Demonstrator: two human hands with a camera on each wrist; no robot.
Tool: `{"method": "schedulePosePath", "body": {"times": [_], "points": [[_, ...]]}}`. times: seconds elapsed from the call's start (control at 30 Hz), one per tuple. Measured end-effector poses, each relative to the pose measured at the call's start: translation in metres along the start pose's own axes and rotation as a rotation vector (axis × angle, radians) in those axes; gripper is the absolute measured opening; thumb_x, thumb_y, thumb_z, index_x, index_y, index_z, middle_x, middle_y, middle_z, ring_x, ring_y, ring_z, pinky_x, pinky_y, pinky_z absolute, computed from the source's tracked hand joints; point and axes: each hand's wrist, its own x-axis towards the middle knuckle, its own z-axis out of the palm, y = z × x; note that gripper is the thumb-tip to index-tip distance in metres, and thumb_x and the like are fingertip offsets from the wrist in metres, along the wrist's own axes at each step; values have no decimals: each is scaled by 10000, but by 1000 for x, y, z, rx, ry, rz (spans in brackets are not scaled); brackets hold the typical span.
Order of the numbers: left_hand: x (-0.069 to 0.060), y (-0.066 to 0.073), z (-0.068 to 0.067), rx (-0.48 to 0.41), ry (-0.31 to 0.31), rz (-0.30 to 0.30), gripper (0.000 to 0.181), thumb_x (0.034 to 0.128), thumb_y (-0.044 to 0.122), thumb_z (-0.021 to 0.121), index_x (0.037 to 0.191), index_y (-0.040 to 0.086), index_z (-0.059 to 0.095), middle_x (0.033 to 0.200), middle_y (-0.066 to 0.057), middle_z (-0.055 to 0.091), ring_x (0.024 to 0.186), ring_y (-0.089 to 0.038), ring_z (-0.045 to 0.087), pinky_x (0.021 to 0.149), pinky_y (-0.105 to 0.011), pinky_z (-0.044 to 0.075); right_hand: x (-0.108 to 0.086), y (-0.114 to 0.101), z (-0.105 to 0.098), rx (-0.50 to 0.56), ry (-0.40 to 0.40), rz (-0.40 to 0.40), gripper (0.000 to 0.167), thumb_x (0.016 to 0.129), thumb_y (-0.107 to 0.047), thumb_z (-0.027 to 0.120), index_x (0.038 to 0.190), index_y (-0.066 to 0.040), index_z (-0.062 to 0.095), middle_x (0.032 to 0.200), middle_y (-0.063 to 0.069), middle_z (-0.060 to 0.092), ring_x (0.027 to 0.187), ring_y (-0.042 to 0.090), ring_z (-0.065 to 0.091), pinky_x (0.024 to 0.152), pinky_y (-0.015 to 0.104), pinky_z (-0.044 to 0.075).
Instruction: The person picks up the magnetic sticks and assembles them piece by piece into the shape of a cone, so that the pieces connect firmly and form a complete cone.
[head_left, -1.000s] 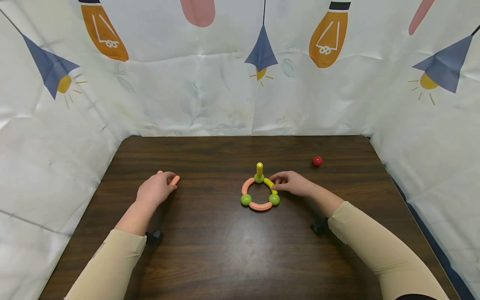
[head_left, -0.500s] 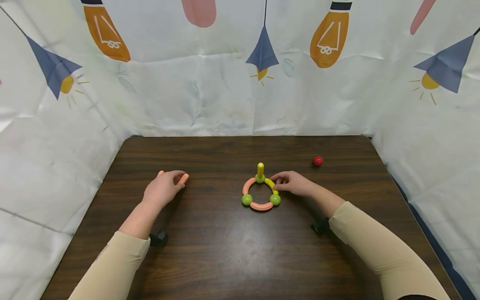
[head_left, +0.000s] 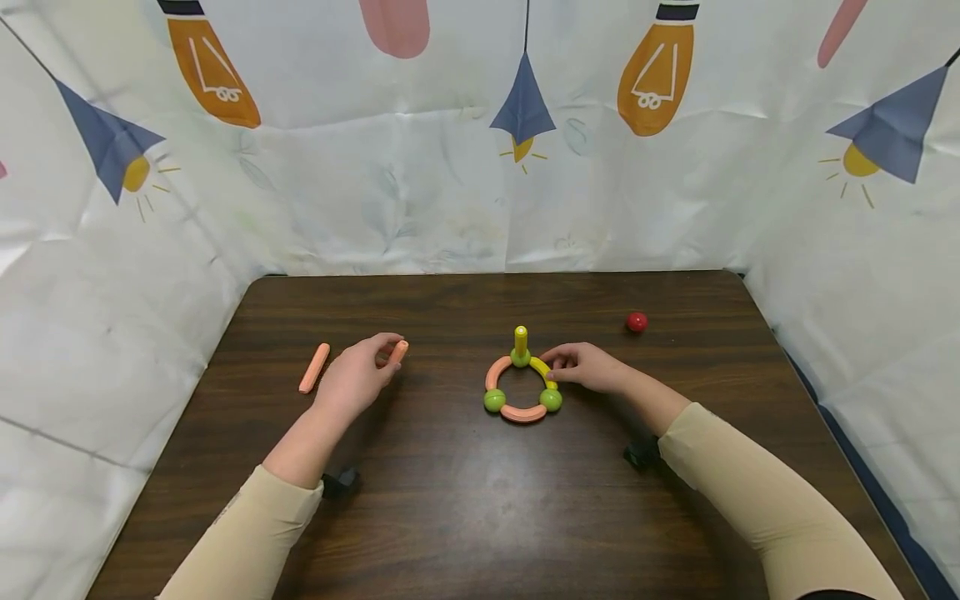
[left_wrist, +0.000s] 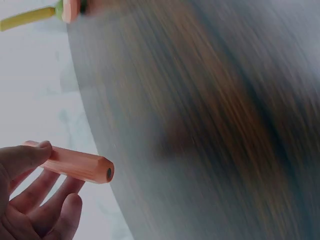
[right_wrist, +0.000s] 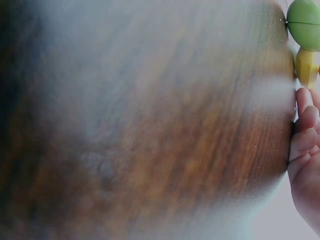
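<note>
**Smooth, stiff orange-pink rod (left_wrist: pixel 80 164) pinched by the left hand (head_left: pixel 352 379)**

The left thumb lies along the top of the rod and the fingertips support it from below, a narrow hold near one end that leaves the other end sticking out. A dark disc (left_wrist: pixel 109 173), perhaps a magnet, sits in that bare end. The rod looks like light, rigid plastic or painted wood: unlikely to bend or break, though its sleek faceted side could roll or slip. Mid-length seems the best place to grip, with both ends uncovered.

The right hand (head_left: pixel 587 367) has thumb and forefinger close together on a yellow curved bar (head_left: pixel 543 369), one side of a ring lying on the table (head_left: pixel 465 500). Two orange-pink curved bars (head_left: pixel 523 414) and three green balls (head_left: pixel 494 401) complete it, and a straight yellow rod (head_left: pixel 521 340) stands up from the far ball. The ring probably parts at its joints if tugged, so steadying a bar beside a ball seems safest.

Farther out, a second orange-pink rod (head_left: pixel 314 368) lies just left of the left hand; a red ball (head_left: pixel 637 322) sits beyond the right hand.
</note>
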Motion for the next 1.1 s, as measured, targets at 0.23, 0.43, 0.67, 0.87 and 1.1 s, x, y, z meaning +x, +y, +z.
{"method": "schedulePosePath", "body": {"times": [0.23, 0.43, 0.67, 0.87, 1.1], "points": [[-1, 17, 12, -89, 25, 41, 454, 953, 214, 690, 1388, 208, 562, 1253, -13, 653, 1087, -221, 663, 844, -471, 513, 0, -3, 1, 1, -3, 3, 398, 950, -248, 694, 1307, -82, 631, 941, 35, 619, 780, 189, 519, 704, 318, 414], [-4, 34, 23, -215, 58, 91, 466, 944, 216, 702, 1389, 252, 567, 1206, -4, 674, 1055, -194, 682, 842, -460, 533, 0, -3, 0, 4, -6, 0, 399, 953, -249, 691, 1305, -71, 630, 938, 39, 618, 773, 187, 512, 697, 325, 409], [-8, 60, 42, -413, 63, 118, 437, 920, 201, 731, 1328, 281, 596, 1189, 22, 648, 1071, -180, 673, 859, -403, 552, -2, -3, -1, -4, 1, 12, 396, 954, -252, 689, 1307, -81, 631, 947, 37, 621, 774, 193, 514, 697, 323, 411], [-13, 83, 54, -472, 50, 133, 402, 900, 175, 750, 1265, 276, 615, 1143, 54, 648, 1034, -129, 676, 852, -359, 556, 0, -1, 0, -5, 3, 7, 393, 951, -256, 693, 1302, -91, 636, 948, 32, 625, 783, 191, 518, 706, 323, 416], [-13, 94, 66, -483, -17, 150, 291, 911, 177, 738, 1162, 259, 616, 1083, 99, 660, 956, -66, 681, 826, -379, 552, 2, 3, 0, -7, 2, 1, 396, 952, -257, 690, 1303, -82, 634, 947, 30, 632, 781, 183, 524, 703, 316, 421]]}}
